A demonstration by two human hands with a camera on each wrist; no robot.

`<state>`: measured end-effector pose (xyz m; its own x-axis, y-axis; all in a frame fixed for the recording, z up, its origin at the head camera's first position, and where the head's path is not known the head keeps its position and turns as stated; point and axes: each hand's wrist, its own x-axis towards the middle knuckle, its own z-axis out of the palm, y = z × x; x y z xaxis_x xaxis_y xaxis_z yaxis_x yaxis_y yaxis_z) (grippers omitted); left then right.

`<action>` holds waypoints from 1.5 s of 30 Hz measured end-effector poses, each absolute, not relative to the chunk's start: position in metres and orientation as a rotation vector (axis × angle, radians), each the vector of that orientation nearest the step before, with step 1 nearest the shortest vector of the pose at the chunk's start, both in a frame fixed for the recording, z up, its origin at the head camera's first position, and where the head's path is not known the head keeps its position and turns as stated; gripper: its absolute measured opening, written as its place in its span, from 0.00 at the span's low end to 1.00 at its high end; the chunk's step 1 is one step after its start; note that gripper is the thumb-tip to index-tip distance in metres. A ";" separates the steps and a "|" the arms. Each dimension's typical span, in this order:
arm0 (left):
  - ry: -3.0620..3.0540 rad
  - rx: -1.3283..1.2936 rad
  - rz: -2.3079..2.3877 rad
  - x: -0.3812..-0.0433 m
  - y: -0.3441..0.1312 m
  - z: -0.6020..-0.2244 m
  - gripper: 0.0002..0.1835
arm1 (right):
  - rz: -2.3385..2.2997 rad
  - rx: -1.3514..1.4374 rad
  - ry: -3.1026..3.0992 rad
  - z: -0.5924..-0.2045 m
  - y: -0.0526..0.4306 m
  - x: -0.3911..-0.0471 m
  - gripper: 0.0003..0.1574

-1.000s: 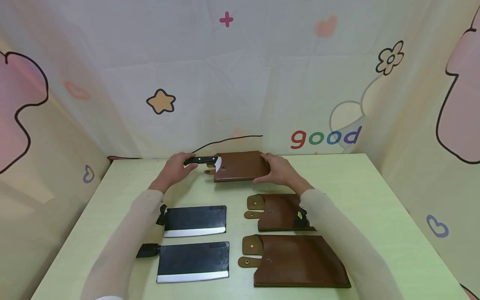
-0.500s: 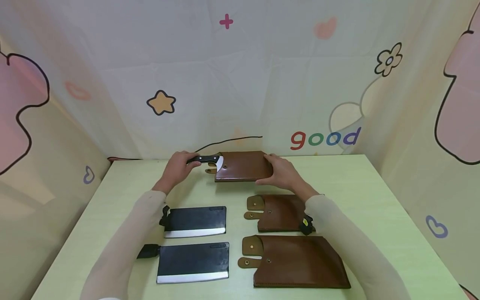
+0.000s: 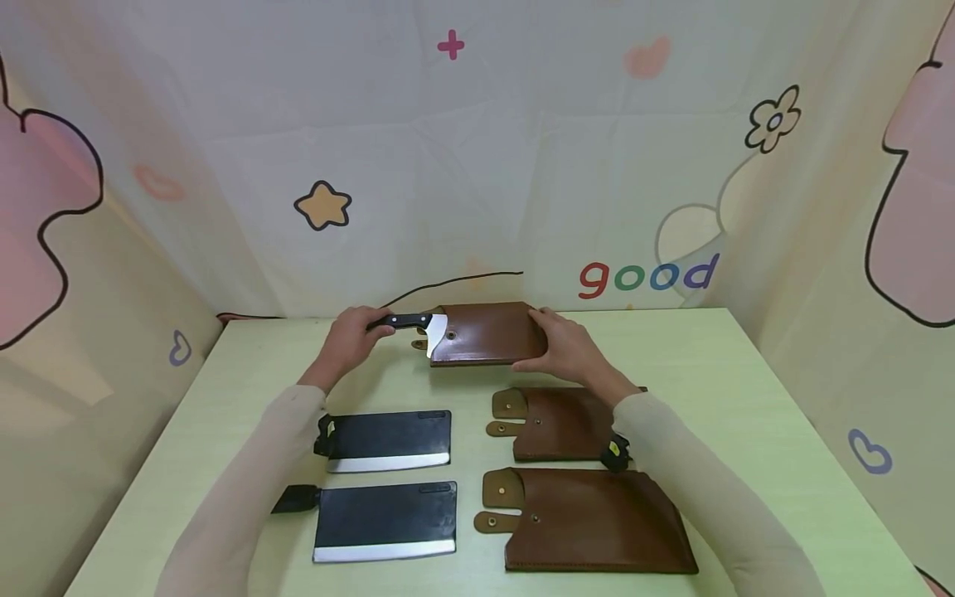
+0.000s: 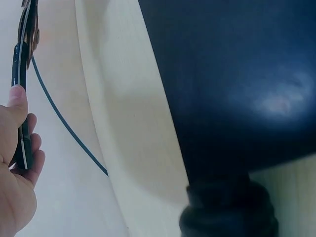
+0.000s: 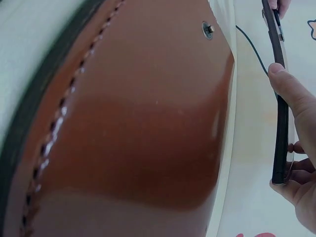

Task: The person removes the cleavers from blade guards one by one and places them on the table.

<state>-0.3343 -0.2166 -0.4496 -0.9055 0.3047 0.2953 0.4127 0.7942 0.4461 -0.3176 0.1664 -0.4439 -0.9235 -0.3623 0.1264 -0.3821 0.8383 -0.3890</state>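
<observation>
Count taken outward from the green table (image 3: 716, 365). Cleavers: three. One sits partly sheathed at the far edge (image 3: 436, 330); two lie bare on the near left (image 3: 388, 439) (image 3: 384, 521). Brown leather sheaths: three, one at the far edge (image 3: 488, 333) and two on the near right (image 3: 555, 423) (image 3: 589, 521). Hands: two.

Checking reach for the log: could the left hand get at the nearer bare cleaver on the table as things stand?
Probably yes, but not freely: the left hand grips the knife handle, so it is occupied. The nearer cleaver lies uncovered beside that forearm, nothing on it.
</observation>
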 end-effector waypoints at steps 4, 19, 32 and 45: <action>-2.776 -0.550 -0.773 -0.331 -0.223 -0.447 0.20 | 0.659 0.589 -2.959 -0.443 0.170 -0.317 0.67; -2.813 -0.496 -0.786 -0.326 -0.242 -0.443 0.22 | 0.651 0.558 -2.961 -0.443 0.181 -0.311 0.68; -2.802 -0.461 -0.804 -0.322 -0.254 -0.441 0.22 | 0.638 0.530 -2.963 -0.442 0.196 -0.309 0.68; -2.811 -0.434 -0.839 -0.314 -0.262 -0.436 0.21 | 0.685 0.517 -2.952 -0.443 0.209 -0.306 0.69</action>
